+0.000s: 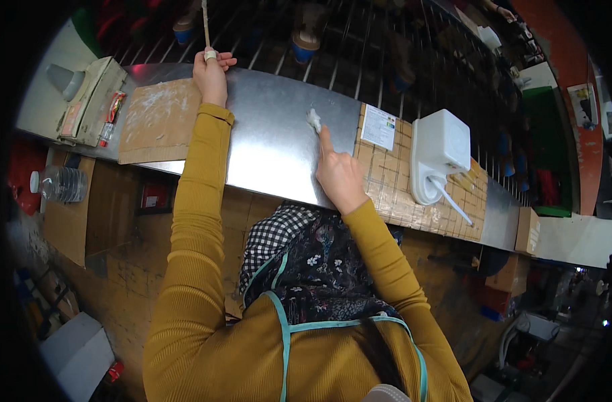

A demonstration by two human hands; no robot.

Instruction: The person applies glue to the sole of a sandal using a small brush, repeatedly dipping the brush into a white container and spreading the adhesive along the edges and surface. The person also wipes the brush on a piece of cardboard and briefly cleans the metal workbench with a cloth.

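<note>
My left hand [213, 79] reaches over the far edge of the metal table [272, 127]. It is closed on a thin stick [206, 28] that points away from me. Something pale is wrapped round one of its fingers. My right hand [341, 175] is over the middle of the table with its index finger stretched out and the others curled. White wrapping [317, 123] covers that fingertip, which is at a small smear of white paste on the metal; where wrapping ends and paste begins I cannot tell.
Left is a cardboard sheet [155, 117] with white smudges, beside a grey-white box [95, 100] and a red tube [111, 117]. Right, a white device [440, 147] stands on a taped board [386, 181] with a printed card [379, 127]. Beyond the table run metal rods with blue-and-tan pieces [305, 48].
</note>
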